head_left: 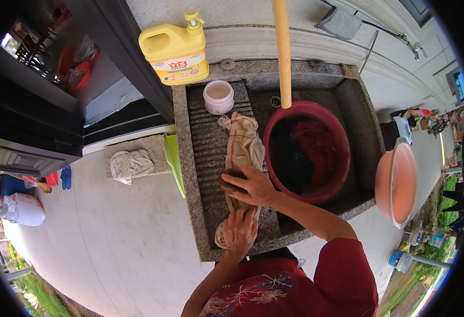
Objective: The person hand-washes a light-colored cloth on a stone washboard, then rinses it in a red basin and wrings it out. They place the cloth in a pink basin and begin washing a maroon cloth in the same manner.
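Observation:
A wet, off-white cloth with red lines lies lengthwise over the ridged washboard side of a stone sink. My right hand is closed around a brown scrubbing brush, pressed on the middle of the cloth; its bristles are hidden. Close below, my left hand grips the near end of the cloth, and a bunched bit of it shows beside the wrist. A red basin with dark water and soaking fabric sits in the sink, right of the cloth.
A pale pink tub stands on the washboard's far end, near a yellow detergent jug. A wooden pole reaches down over the basin. An orange basin leans at the sink's right. Another cloth lies on a stone slab left.

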`<control>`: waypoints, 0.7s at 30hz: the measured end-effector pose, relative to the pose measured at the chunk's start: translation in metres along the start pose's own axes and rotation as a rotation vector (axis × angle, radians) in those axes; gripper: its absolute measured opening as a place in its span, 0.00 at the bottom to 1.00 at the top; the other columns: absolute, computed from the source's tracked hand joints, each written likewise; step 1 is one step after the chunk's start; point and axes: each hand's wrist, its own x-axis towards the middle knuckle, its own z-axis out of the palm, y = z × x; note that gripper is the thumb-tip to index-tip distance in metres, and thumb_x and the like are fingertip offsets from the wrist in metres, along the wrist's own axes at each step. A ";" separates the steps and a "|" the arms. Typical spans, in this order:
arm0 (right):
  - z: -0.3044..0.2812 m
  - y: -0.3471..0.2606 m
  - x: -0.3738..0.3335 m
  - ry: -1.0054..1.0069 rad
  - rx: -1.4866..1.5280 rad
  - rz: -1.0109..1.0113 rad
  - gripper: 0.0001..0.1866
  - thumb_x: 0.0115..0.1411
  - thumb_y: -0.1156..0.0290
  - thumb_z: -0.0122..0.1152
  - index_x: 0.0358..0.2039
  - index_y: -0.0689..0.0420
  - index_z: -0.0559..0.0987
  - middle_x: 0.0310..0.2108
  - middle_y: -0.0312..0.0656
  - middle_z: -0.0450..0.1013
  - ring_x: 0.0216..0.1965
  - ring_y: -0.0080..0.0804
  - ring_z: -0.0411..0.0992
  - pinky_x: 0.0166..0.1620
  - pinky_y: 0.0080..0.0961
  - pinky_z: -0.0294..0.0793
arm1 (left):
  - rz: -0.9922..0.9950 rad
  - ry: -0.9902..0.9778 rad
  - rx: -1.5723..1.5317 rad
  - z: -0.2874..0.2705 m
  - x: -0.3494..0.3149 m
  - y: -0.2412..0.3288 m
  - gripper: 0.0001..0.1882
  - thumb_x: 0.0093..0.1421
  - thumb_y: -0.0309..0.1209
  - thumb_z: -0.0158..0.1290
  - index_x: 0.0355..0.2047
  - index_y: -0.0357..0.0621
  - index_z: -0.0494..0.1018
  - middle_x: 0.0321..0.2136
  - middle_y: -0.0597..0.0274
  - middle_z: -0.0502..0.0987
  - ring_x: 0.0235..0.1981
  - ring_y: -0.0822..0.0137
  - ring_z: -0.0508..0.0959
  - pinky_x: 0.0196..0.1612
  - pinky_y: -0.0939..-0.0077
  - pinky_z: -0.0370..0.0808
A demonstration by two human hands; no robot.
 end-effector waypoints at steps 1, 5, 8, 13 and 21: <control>-0.006 -0.011 -0.022 0.013 -0.072 -0.176 0.33 0.49 0.55 0.65 0.58 0.35 0.68 0.32 0.42 0.61 0.36 0.37 0.67 0.39 0.34 0.70 | 0.025 -0.002 -0.001 -0.002 -0.002 0.000 0.18 0.46 0.30 0.60 0.40 0.50 0.74 0.30 0.67 0.71 0.29 0.64 0.72 0.30 0.68 0.70; -0.014 0.037 -0.006 0.137 -0.185 -0.191 0.37 0.46 0.56 0.67 0.59 0.36 0.67 0.35 0.42 0.62 0.35 0.38 0.67 0.39 0.34 0.71 | 0.021 0.019 -0.069 0.008 0.001 0.004 0.11 0.50 0.31 0.59 0.35 0.48 0.74 0.26 0.64 0.69 0.27 0.61 0.71 0.29 0.65 0.69; 0.000 0.090 0.060 0.254 -0.326 0.121 0.32 0.50 0.57 0.65 0.57 0.36 0.68 0.36 0.44 0.64 0.36 0.42 0.68 0.39 0.38 0.72 | -0.107 0.024 -0.195 0.006 0.005 0.010 0.07 0.54 0.31 0.57 0.32 0.43 0.73 0.25 0.58 0.70 0.26 0.57 0.72 0.30 0.65 0.69; -0.016 0.063 0.066 0.509 0.288 0.293 0.25 0.55 0.60 0.60 0.55 0.37 0.71 0.35 0.47 0.64 0.35 0.45 0.69 0.38 0.38 0.72 | -0.725 0.216 -0.671 -0.014 -0.015 -0.024 0.11 0.60 0.35 0.51 0.33 0.38 0.72 0.26 0.51 0.72 0.26 0.57 0.73 0.28 0.68 0.68; 0.002 0.050 0.018 0.327 -0.255 -0.112 0.31 0.49 0.56 0.65 0.56 0.39 0.69 0.32 0.43 0.61 0.33 0.38 0.65 0.32 0.34 0.68 | -0.672 0.057 -0.300 -0.008 -0.008 -0.017 0.13 0.63 0.36 0.45 0.34 0.36 0.70 0.25 0.44 0.75 0.27 0.46 0.74 0.31 0.57 0.68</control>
